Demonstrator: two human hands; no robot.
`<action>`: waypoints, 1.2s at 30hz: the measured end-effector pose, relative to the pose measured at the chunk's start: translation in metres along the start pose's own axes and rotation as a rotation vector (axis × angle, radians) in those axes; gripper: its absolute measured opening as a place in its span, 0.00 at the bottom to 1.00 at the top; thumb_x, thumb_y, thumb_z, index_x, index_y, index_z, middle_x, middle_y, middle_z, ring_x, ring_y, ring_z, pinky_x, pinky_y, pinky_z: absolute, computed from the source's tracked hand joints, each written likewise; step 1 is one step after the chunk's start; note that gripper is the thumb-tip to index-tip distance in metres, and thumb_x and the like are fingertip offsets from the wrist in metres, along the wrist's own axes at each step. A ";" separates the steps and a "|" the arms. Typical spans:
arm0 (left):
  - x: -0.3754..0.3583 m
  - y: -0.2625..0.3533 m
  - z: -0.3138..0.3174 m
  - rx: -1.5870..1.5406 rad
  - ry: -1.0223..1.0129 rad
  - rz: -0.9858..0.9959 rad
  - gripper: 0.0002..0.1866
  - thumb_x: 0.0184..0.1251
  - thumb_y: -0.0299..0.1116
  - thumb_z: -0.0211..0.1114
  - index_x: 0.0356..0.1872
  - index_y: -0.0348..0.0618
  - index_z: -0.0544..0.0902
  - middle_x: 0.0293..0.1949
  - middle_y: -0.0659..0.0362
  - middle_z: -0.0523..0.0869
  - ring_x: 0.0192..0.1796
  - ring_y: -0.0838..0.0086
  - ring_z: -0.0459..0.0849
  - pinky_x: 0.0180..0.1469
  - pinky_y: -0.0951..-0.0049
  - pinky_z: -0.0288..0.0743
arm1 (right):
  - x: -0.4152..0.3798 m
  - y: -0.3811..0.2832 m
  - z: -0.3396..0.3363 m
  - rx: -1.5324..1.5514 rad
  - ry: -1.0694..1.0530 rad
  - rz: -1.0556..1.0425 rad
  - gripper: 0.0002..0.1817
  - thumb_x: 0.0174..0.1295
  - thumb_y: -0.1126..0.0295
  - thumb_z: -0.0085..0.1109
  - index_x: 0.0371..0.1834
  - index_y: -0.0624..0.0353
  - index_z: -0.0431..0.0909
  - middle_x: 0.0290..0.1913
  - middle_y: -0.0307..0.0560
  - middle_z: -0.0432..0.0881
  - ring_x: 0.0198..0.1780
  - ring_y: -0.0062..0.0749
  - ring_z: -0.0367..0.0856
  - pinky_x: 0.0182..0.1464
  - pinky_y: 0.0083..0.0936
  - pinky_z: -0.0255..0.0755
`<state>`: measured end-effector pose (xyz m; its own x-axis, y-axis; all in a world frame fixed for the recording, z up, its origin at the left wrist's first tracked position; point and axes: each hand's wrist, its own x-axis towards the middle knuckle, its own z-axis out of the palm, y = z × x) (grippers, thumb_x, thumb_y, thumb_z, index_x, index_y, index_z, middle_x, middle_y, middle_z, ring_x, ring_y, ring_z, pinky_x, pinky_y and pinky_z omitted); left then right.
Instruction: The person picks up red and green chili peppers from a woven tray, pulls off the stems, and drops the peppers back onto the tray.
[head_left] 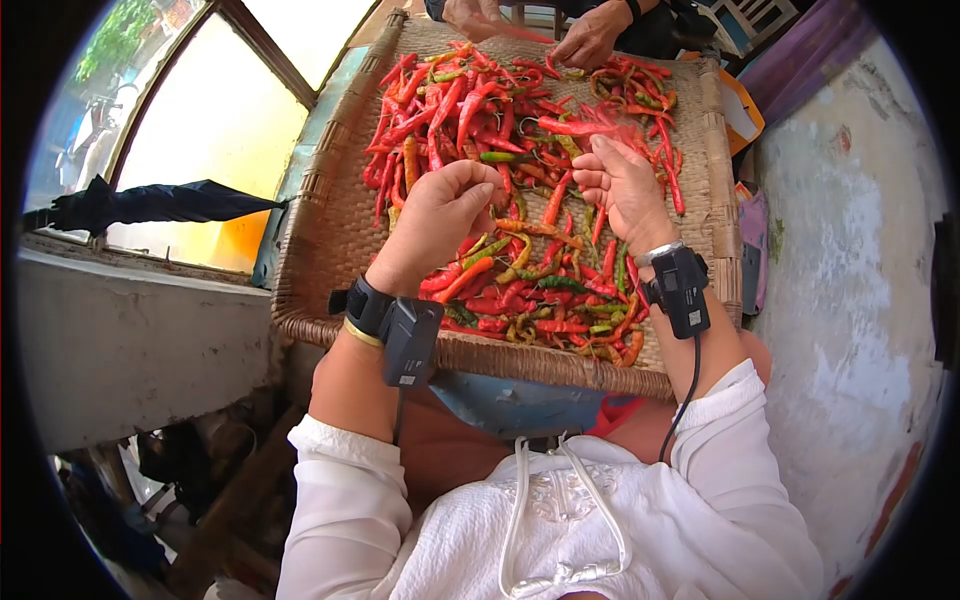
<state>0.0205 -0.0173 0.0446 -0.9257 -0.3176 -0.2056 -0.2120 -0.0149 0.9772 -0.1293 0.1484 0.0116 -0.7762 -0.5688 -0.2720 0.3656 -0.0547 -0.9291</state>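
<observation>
My left hand (455, 212) is closed above the middle of the chili heap, thumb pressed against the curled fingers. Whatever lies inside its grip is hidden. To its right, my right hand (622, 190) is half curled with the fingers a little apart, and I see nothing held in it. A red chili pepper (572, 127) lies or hangs just above its fingertips, slightly blurred; contact cannot be made out. Below both hands, red, orange and green chilies (540, 300) cover the near part of a woven tray (335, 225). A larger pile of mostly red chilies (455, 105) fills the far left.
Across the tray, another person's hands (590, 35) reach over its far edge by a smaller chili pile (640, 90). A folded dark umbrella (190, 203) rests by the window at left. A whitewashed wall (840, 250) stands at right.
</observation>
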 end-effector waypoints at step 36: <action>-0.006 -0.043 -0.016 1.483 -0.333 0.002 0.10 0.48 0.34 0.60 0.27 0.40 0.83 0.29 0.51 0.84 0.35 0.59 0.84 0.37 0.63 0.78 | -0.030 0.090 0.055 -1.262 -0.455 -0.711 0.10 0.44 0.67 0.63 0.29 0.55 0.75 0.31 0.45 0.72 0.42 0.43 0.75 0.42 0.38 0.71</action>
<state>0.0403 -0.0304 0.0042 -0.9096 -0.0913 -0.4054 -0.1365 0.9871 0.0838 -0.0453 0.1154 -0.0500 -0.2902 -0.9379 0.1899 -0.8540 0.1643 -0.4936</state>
